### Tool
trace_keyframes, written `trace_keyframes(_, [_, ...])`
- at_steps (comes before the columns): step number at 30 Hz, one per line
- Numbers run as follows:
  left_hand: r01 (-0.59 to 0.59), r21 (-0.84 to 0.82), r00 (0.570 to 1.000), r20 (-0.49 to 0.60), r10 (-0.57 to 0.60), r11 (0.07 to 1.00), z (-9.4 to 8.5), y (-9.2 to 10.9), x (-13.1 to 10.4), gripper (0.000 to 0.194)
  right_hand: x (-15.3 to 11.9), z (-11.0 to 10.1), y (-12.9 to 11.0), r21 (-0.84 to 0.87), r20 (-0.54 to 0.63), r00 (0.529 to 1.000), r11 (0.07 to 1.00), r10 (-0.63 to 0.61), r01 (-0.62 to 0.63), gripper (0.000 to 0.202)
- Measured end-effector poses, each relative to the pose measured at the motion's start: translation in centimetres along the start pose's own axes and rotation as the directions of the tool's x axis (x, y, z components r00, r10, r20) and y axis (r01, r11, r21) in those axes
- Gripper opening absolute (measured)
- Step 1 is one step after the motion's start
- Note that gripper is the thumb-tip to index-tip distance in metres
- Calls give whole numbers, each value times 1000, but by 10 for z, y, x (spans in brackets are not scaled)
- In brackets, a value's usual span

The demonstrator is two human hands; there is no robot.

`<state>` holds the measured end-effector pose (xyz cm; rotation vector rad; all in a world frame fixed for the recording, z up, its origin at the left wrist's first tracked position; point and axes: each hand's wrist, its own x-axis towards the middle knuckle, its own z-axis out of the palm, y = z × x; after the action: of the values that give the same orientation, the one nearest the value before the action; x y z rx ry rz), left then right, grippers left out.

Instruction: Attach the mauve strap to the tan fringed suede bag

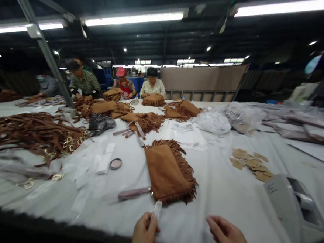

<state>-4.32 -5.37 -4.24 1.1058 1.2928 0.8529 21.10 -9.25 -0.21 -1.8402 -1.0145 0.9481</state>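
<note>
A brown fringed pouch point(165, 173) lies flat on the white-covered table in front of me. Its fringe runs along the far, right and near sides. A strap point(135, 193) in clear wrapping sticks out from its left side by a small metal ring. My left hand point(144, 232) is closed on a wrapped strap end point(157, 208) at the pouch's near left corner. To the right, apart from the pouch, my right hand point(226, 231) hovers low with curled fingers; whatever is in them, if anything, is hidden.
Brown straps with gold-coloured hardware point(40, 133) are heaped at left. Tan tags point(253, 163) and a grey tape dispenser point(295, 204) sit at right. A round dark-rimmed dish point(115, 163) lies left of the pouch. Clear plastic bags point(214, 120) and more fringed pouches are farther back; co-workers point(152, 85) sit beyond.
</note>
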Motion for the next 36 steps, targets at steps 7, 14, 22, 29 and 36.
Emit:
trace_keyframes(7, [-117, 32, 993, 1, 117, 993, -2, -9, 0, 36, -12, 105, -54, 67, 465, 868, 985, -172, 159, 34])
trace_keyframes(14, [-235, 162, 971, -5, 239, 958, -4, 1, -5, 31, 6, 133, -48, -30, 427, 885, 976, -183, 216, 30])
trace_keyframes(22, [-241, 277, 967, -14, 254, 930, -1, -4, -7, 26, 10, 137, -44, -140, 398, 910, 973, -117, 186, 35])
trace_keyframes(29, [-233, 209, 965, -72, 253, 950, 3, -2, -8, 27, 3, 137, -38, -49, 308, 951, 999, 32, -18, 27])
trace_keyframes(36, [-75, 37, 995, -60, 77, 997, 6, -4, -8, 38, 9, 139, -26, 60, 445, 894, 995, 45, -80, 33])
